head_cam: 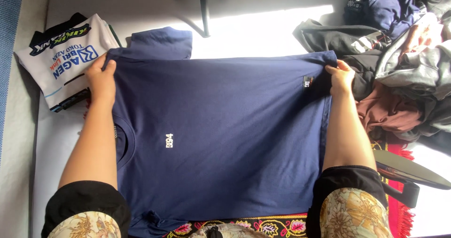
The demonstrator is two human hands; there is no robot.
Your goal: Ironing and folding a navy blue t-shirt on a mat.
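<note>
A navy blue t-shirt (221, 134) lies flat and spread out on a pale surface, its neck to the left and its hem to the right, with a small white print in the middle. My left hand (101, 80) grips the shoulder edge of the shirt at the far left. My right hand (340, 78) pinches the far right corner of the hem, beside a small dark label. One sleeve (162, 43) sticks out at the top left.
A folded white and black shirt (66, 55) lies at the far left. A heap of loose clothes (399, 64) fills the right side. A black stand (203, 5) rests at the top. A patterned cloth with red fringe (263, 226) lies near me.
</note>
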